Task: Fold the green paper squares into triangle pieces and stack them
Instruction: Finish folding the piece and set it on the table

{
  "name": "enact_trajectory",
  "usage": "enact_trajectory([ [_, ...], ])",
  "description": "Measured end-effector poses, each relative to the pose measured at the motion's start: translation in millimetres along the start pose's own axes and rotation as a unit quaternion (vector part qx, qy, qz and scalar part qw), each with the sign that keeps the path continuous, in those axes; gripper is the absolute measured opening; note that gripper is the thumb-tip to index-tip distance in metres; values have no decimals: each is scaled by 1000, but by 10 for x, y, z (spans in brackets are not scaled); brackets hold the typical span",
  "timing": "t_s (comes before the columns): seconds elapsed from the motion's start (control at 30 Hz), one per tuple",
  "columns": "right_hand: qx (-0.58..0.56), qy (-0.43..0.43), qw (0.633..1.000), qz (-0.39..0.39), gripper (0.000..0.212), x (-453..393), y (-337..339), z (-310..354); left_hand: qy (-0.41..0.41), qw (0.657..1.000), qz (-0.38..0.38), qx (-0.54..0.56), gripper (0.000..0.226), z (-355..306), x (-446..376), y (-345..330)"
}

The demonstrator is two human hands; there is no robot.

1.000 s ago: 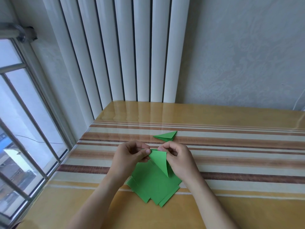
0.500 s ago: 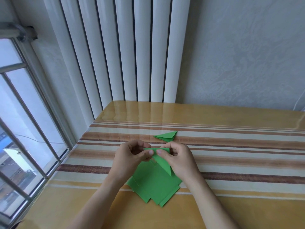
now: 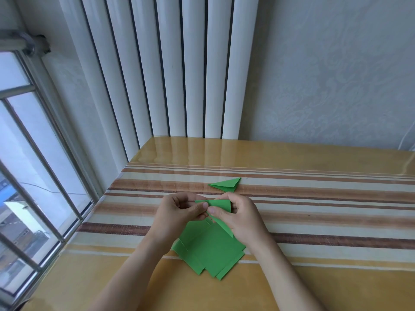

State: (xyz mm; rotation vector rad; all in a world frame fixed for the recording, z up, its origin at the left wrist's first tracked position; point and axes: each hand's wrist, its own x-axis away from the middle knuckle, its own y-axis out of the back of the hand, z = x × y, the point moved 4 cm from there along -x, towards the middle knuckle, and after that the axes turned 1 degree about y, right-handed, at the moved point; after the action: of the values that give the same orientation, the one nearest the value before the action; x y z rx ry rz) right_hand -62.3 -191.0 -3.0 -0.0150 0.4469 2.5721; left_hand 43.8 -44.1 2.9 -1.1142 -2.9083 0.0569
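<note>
Both hands hold one green paper piece (image 3: 221,206) just above the table, partly folded into a narrow triangle. My left hand (image 3: 179,212) pinches its left end with thumb and fingers. My right hand (image 3: 243,217) pinches the right part, with the thumb pressed on the fold. Under my hands lies a loose pile of flat green paper squares (image 3: 208,248), fanned out near the front edge. One folded green triangle piece (image 3: 226,184) rests alone on the striped cloth, just beyond my hands.
The table (image 3: 325,277) has a glossy yellow top with brown and cream stripes. A white radiator (image 3: 170,70) stands against the wall behind it. A barred window (image 3: 29,176) runs along the left edge. A white cable (image 3: 407,138) hangs at the far right.
The held paper has been folded down flatter: its raised flap now lies low between my thumbs. Both hands stayed in place over the pile.
</note>
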Motion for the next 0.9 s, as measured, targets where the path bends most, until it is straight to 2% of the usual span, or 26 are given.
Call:
enact_trajectory([
  [0.13,-23,-7,1000,-15,15,-4,26,8,26,999,-2,38,15,-3,6,-16],
  [0.3,-23,-25,998,-60,20,-48,63,-55,65,994,-23,90,19,33,-2,4],
  [0.43,-33,-26,997,-60,17,-45,62,-53,81,990,-29,116,18,54,-2,6],
  [0.6,-48,-39,997,-37,12,-33,44,-44,85,982,-44,165,34,55,-13,30],
  [0.8,-115,-44,992,4,8,14,10,36,96,982,-54,156,21,52,6,48],
  [0.9,-107,-30,994,-2,15,16,-7,22,71,991,-49,104,27,30,3,66],
])
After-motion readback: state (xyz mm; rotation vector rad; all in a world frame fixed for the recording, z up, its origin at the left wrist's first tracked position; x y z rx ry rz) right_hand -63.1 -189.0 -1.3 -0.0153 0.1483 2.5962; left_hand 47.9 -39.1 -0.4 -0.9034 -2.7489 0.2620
